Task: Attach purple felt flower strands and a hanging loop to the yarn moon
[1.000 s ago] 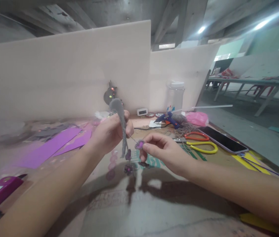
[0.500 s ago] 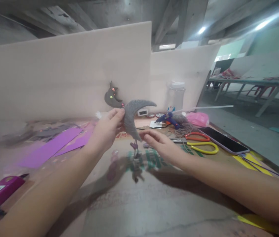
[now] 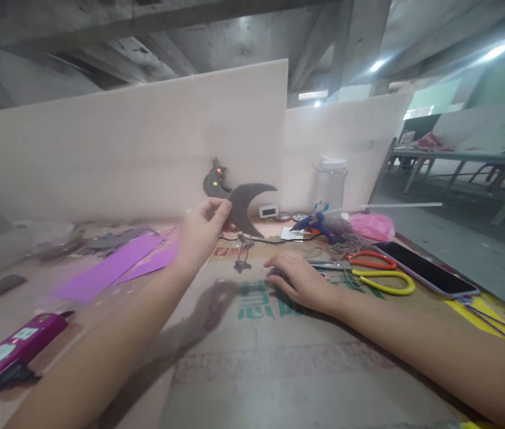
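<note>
My left hand [image 3: 202, 229] pinches a grey felt crescent moon [image 3: 247, 205] and holds it up above the table, far out in front of me. A thread with small dark charms [image 3: 242, 257] dangles from the moon's lower tip. My right hand [image 3: 299, 280] rests palm down on the cardboard sheet [image 3: 288, 363], fingers curled over something small that I cannot make out. A second grey moon with coloured dots [image 3: 214, 182] leans on the white partition behind.
Purple foam sheets [image 3: 113, 268] lie at the left, a magenta tool [image 3: 6, 354] at the near left. To the right are a blue glue gun [image 3: 317, 221], orange and yellow scissors [image 3: 375, 271], a phone [image 3: 426, 275], a pink bag [image 3: 371, 225] and a clear jar [image 3: 332, 182].
My left hand has turned the moon from edge-on to flat-on and pushed it farther away. My right hand let go of the purple charm and dropped onto the cardboard.
</note>
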Available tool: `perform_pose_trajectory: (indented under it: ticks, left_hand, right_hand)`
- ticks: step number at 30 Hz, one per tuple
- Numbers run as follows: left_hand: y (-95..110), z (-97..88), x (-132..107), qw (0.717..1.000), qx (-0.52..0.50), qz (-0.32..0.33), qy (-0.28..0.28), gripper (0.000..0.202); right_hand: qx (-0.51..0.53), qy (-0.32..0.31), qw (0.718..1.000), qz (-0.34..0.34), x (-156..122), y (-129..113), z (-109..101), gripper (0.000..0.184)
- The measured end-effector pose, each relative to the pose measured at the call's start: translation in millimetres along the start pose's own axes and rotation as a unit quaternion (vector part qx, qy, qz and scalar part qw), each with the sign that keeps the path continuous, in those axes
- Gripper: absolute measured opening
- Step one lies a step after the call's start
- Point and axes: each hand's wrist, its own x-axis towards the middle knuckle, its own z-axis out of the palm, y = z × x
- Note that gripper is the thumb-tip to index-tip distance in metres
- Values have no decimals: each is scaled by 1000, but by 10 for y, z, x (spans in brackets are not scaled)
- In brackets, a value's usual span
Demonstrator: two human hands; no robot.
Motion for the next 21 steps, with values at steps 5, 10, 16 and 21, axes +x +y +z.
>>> perform_pose_trajectory:
  ticks: [5, 10, 16, 21]
  left_hand:
    - [1, 32, -23, 999, -33, -25, -18, 26]
    - [10, 45, -44, 998, -38, -26, -31, 22]
    - [45, 42, -37, 999, -38, -23, -14, 19]
    - [86, 29, -26, 997, -70, -35, -7, 13]
  right_hand:
    - [-13, 2, 1000, 12, 25, 11, -19, 22]
    - [-9, 9, 999, 33, 31, 68, 8, 22]
    - [4, 16, 999, 45, 25, 82, 15, 24]
    - [2, 14, 999, 46, 25, 93, 10, 22]
